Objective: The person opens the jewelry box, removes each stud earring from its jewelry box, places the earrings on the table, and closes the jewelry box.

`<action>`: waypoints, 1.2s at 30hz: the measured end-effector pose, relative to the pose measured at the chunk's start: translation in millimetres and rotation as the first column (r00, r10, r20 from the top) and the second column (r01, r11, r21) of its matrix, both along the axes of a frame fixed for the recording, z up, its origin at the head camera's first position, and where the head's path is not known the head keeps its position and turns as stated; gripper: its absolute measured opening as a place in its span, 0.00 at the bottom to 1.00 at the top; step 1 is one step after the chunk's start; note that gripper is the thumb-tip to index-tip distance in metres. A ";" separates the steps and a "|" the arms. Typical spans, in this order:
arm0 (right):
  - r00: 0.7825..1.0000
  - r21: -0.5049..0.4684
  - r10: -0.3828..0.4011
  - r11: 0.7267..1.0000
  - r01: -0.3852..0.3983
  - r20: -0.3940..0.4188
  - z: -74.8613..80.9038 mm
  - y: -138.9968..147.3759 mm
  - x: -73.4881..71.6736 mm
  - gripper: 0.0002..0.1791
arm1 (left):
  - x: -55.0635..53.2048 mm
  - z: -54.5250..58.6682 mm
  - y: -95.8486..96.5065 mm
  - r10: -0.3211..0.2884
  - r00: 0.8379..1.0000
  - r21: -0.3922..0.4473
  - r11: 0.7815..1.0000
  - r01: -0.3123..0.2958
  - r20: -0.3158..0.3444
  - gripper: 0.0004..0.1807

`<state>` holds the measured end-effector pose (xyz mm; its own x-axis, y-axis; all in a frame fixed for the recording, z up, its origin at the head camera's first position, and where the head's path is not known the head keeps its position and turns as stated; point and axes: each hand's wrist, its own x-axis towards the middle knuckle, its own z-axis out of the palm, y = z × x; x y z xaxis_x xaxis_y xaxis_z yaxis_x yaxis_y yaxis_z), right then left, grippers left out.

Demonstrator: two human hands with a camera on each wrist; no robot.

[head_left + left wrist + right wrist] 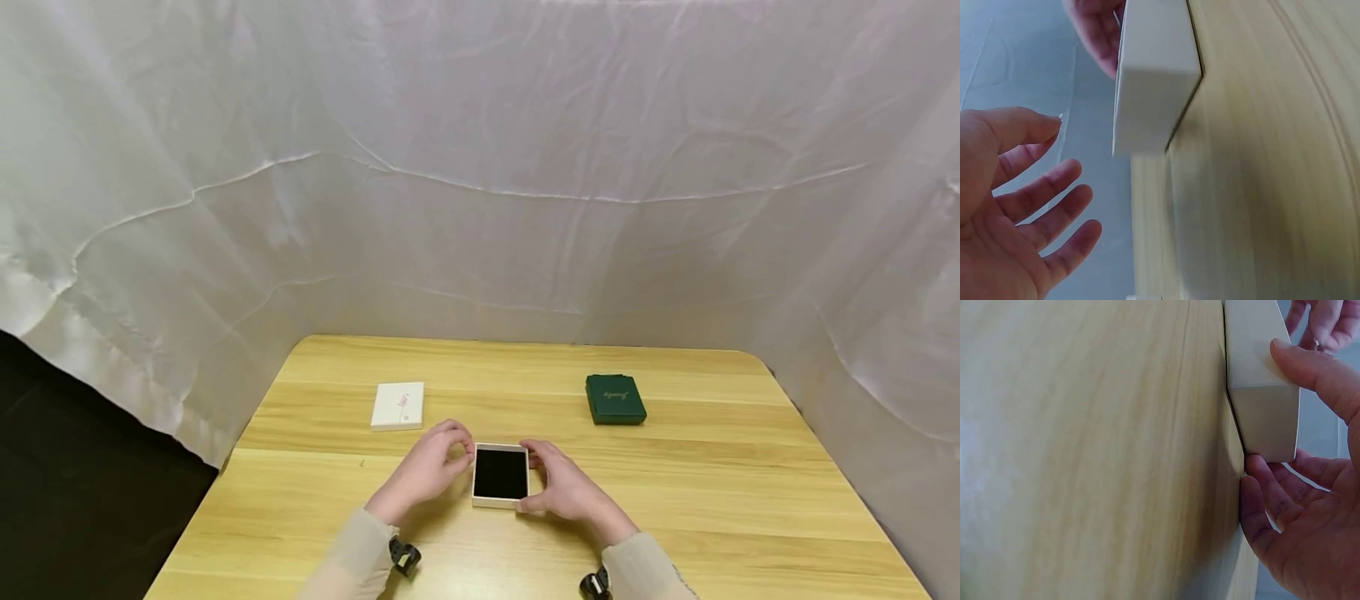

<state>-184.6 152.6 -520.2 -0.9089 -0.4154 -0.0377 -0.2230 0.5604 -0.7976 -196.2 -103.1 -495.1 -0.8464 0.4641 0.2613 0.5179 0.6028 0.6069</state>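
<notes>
A shallow white box [495, 503] with a black lining [501, 473] lies on the table in front of me, its top uncovered. My right hand [566, 483] grips it from the right, thumb on the near side and fingers around the right side. Just left of the box, my left hand [431, 462] is raised with thumb and forefinger together. Between those two fingertips is a tiny silvery piece [1061, 117], like small jewellery, too small to make out its kind. The other fingers of that hand are spread and loosely bent.
Behind my left hand lies a flat white square lid [397, 404] with a pink flower print. A dark green box [615, 398] with gold lettering sits at the back right. Pale cloth [480, 250] hangs around the wooden table [712, 467].
</notes>
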 end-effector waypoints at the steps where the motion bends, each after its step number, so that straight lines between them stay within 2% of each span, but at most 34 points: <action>1: 1.000 0.004 -0.004 1.000 0.004 0.000 0.1 0.2 0.1 0.51 | 0.7 0.6 -4.5 0.007 1.000 0.002 1.000 -0.007 0.000 0.04; 7: 1.000 0.012 -0.003 1.000 0.003 0.001 1.8 1.3 1.2 0.51 | 4.5 1.3 -34.3 0.070 0.998 0.020 0.997 -0.070 -0.005 0.07; 11: 1.000 0.014 0.004 1.000 -0.004 -0.002 2.3 1.6 1.6 0.51 | 5.9 0.6 -54.8 0.139 0.990 0.043 0.989 -0.139 0.000 0.09; 16: 1.000 0.010 0.004 1.000 -0.004 0.004 1.7 1.4 1.7 0.51 | 6.9 -1.6 -79.6 0.226 0.974 0.043 0.973 -0.227 0.032 0.07; 24: 1.000 0.013 0.020 1.000 -0.020 -0.012 -1.2 1.5 1.6 0.51 | 9.1 -10.6 -115.6 0.341 0.938 -0.013 0.940 -0.341 0.060 0.05; 29: 1.000 0.014 0.011 1.000 -0.011 -0.007 0.0 0.8 1.0 0.51 | 10.1 -15.0 -133.1 0.373 0.922 -0.043 0.928 -0.370 0.101 0.03; 36: 1.000 0.013 0.003 1.000 -0.003 0.003 0.5 0.1 0.5 0.51 | 13.1 -18.3 -153.0 0.389 0.916 -0.083 0.920 -0.382 0.098 0.02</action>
